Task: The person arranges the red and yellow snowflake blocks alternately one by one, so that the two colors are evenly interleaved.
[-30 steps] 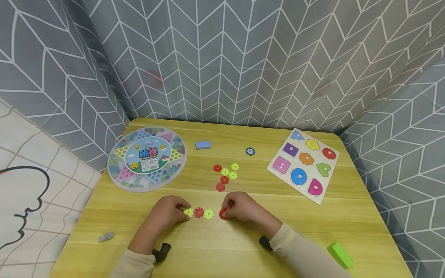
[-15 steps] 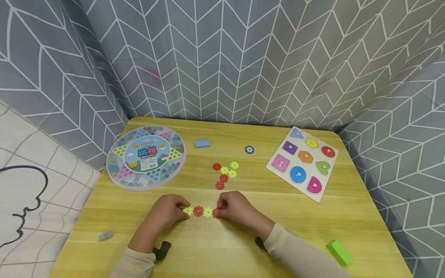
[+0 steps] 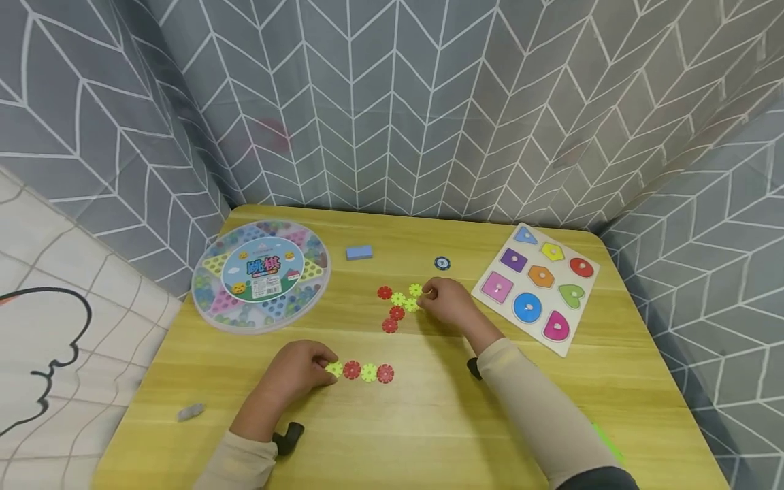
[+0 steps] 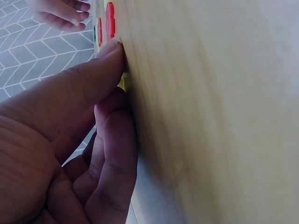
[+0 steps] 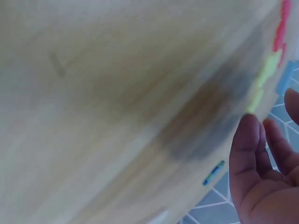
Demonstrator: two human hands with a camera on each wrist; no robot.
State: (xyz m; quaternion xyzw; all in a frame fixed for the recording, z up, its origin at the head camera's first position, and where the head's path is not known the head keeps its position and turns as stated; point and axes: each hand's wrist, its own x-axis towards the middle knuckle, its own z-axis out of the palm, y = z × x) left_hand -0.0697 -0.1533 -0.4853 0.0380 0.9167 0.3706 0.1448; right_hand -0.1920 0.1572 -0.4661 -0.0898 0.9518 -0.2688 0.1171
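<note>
In the head view a row of flower-shaped plastic discs lies on the table, alternating yellow-green and red. My left hand (image 3: 300, 371) pinches the yellow-green disc (image 3: 334, 369) at the row's left end, mostly hidden by thumb and finger in the left wrist view. Beside it come a red disc (image 3: 352, 369), another yellow-green disc (image 3: 369, 372) and a red disc (image 3: 385, 373). Farther back, my right hand (image 3: 450, 301) is at the right side of a loose cluster, its fingertips by a yellow-green disc (image 3: 411, 305). In the right wrist view its thumb stands apart from the fingers (image 5: 245, 144).
A round Chinese checkers box (image 3: 205, 306) lies at the back left. A shape-puzzle board (image 3: 520, 272) is at the back right. Also on the table are a blue block (image 3: 358, 252), a poker chip (image 3: 442, 263), a small grey object (image 3: 191, 412) and a green block (image 3: 606, 441), partly covered by the right sleeve.
My right hand brought a red disc left to the row's right end, let it go, then moved back and right to the cluster. My left hand stays on its disc.
</note>
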